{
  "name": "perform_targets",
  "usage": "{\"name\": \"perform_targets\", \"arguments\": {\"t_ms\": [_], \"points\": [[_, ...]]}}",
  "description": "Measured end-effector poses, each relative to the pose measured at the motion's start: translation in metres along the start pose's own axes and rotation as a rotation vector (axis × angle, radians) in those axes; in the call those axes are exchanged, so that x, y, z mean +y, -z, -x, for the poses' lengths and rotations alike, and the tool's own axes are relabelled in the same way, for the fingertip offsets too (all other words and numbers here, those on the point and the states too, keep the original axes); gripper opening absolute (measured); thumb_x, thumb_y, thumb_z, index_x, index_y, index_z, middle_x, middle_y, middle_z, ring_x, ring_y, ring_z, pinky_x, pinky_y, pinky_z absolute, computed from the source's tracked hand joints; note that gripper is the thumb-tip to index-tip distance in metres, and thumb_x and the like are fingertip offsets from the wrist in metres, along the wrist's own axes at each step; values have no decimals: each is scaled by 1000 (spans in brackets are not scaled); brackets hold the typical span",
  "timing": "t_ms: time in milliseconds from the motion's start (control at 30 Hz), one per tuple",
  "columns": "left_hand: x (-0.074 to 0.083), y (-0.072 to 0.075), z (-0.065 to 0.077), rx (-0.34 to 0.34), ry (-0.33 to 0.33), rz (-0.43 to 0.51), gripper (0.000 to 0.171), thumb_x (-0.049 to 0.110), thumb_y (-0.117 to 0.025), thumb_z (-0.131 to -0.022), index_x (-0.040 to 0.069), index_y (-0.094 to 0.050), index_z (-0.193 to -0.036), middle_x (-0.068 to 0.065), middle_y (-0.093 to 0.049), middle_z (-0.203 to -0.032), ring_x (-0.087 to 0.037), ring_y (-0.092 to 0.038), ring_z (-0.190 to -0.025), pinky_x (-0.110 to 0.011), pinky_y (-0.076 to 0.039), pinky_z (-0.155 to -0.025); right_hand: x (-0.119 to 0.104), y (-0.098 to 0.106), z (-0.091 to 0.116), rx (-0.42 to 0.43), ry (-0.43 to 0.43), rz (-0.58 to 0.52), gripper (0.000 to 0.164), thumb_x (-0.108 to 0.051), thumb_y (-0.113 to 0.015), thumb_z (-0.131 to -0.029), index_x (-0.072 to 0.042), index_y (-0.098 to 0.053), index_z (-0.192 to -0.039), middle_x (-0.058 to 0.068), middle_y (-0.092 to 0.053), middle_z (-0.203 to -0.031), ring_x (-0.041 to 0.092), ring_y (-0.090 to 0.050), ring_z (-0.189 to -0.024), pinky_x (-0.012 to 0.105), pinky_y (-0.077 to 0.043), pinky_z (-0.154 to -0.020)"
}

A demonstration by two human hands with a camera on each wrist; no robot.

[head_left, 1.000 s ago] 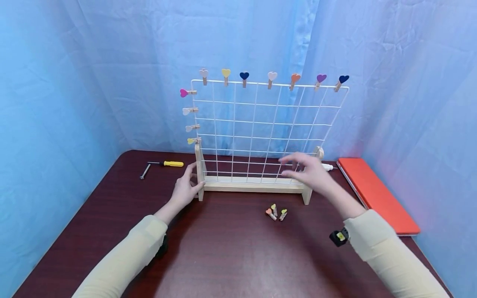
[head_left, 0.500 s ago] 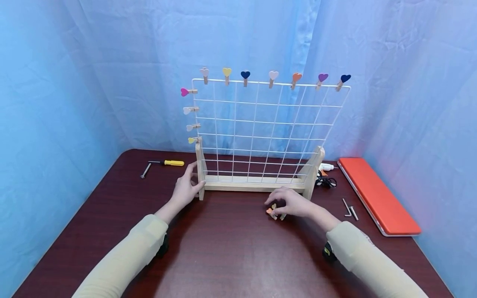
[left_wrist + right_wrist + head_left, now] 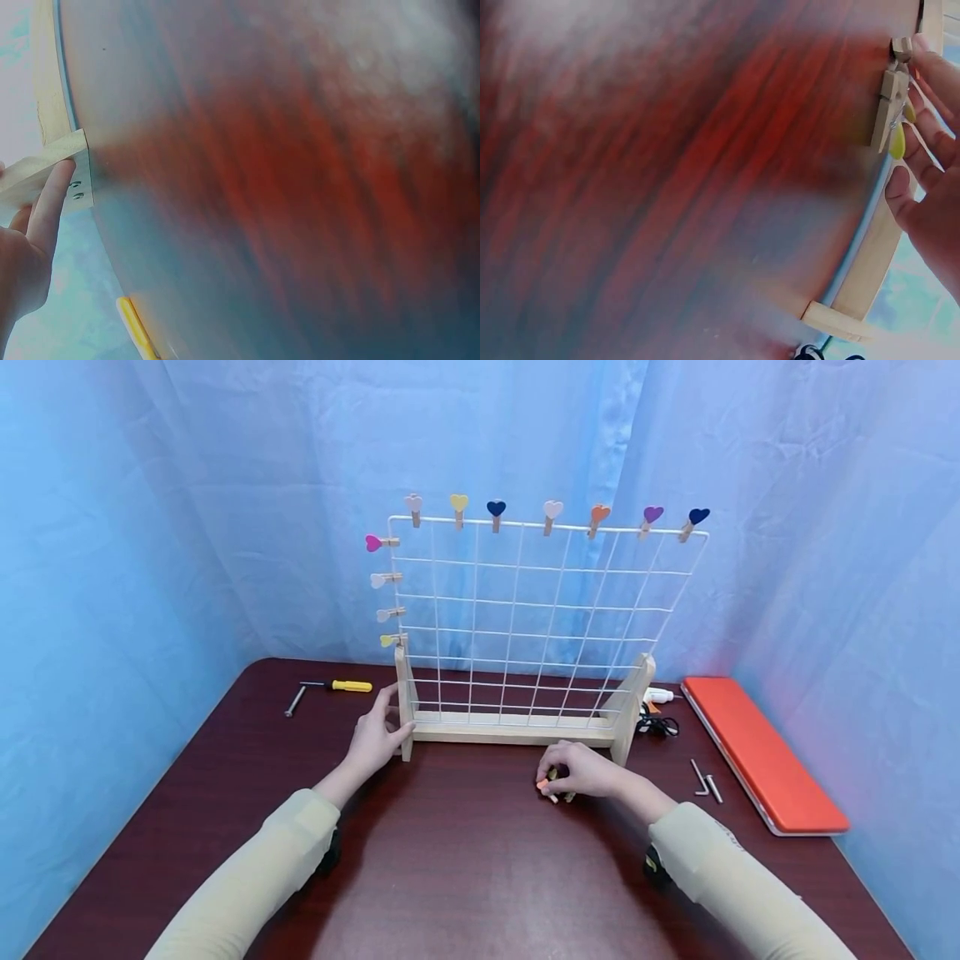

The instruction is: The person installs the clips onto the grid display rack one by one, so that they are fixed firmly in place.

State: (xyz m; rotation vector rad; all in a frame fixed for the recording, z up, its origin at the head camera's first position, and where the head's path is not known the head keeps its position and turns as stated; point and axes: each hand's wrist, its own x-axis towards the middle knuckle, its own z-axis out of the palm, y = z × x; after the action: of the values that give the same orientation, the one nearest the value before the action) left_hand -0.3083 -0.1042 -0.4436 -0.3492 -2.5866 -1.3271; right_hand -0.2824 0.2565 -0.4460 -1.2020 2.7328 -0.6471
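Note:
My left hand [image 3: 371, 739] grips the left wooden upright [image 3: 403, 681] of a stand that holds a white wire grid [image 3: 532, 602]. In the left wrist view one finger lies along that wooden end piece [image 3: 45, 169]. In front of the stand, my right hand [image 3: 581, 768] pinches a small clothespin with an orange heart [image 3: 542, 785] between thumb and fingertips, low at the table. Beside it, a yellow-heart clothespin [image 3: 889, 112] shows in the right wrist view, and a second yellow heart [image 3: 910, 111] peeks out behind it, partly hidden by the fingers.
Several heart clothespins, such as a purple one [image 3: 652, 514], line the grid's top and left edges. A yellow-handled screwdriver [image 3: 351, 686] and a bolt [image 3: 296, 702] lie left. To the right are a hex key [image 3: 699, 777], another bolt [image 3: 715, 789], a white glue gun [image 3: 658, 695] and a red case [image 3: 765, 756].
My right hand has come down from in front of the grid's right side to the loose clothespins and closed its fingers on the orange one. The left hand has stayed on the upright.

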Motion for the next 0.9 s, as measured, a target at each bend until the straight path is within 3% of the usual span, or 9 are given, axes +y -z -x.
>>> {"name": "perform_targets", "arguments": {"t_ms": [200,367,467,667,800,900], "points": [[1,0,0,-9,9,15,70,17,-63,-82,30,-23,-138,-12,-59,-105,-21,-61,-65,-24,-48,-41,-11,8,-2,4,-35,-8,10,-27,-70,-76,-28,-60,-77,-17,-55,-74,2,-53,-71,19,-44,-67],[2,0,-1,-8,17,13,70,17,-63,-82,32,-23,-138,-12,-59,-105,-21,-61,-65,-25,-49,-42,-27,27,1,43,-47,-111,13,-18,-70,-76,-19,-64,-87,-10,-62,-74,2,-57,-66,20,-47,-61],[2,0,-1,-13,23,24,70,17,-63,-83,34,-23,-137,-12,-59,-106,-22,-61,-66,-26,-49,-42,-33,45,5,146,-17,-88,18,-19,-72,-74,-19,-68,-92,-11,-66,-80,0,-59,-70,19,-48,-62],[2,0,-1,-16,20,23,70,20,-62,-83,34,-22,-138,-11,-59,-105,-21,-62,-66,-25,-49,-42,-44,96,18,362,10,4,16,-21,-75,-70,-27,-70,-84,-12,-67,-80,-1,-60,-75,15,-47,-64],[1,0,-1,-8,19,15,70,20,-63,-83,33,-23,-138,-11,-59,-104,-20,-61,-65,-24,-48,-41,-61,136,31,468,-68,-93,17,-13,-72,-74,-21,-70,-89,-4,-67,-87,1,-61,-73,16,-48,-57],[1,1,-1,-9,19,23,70,17,-63,-82,32,-23,-138,-11,-59,-104,-20,-61,-65,-25,-49,-41,-76,164,42,595,-136,-216,19,-5,-68,-76,-8,-70,-94,1,-67,-89,5,-63,-71,17,-50,-55]]}}
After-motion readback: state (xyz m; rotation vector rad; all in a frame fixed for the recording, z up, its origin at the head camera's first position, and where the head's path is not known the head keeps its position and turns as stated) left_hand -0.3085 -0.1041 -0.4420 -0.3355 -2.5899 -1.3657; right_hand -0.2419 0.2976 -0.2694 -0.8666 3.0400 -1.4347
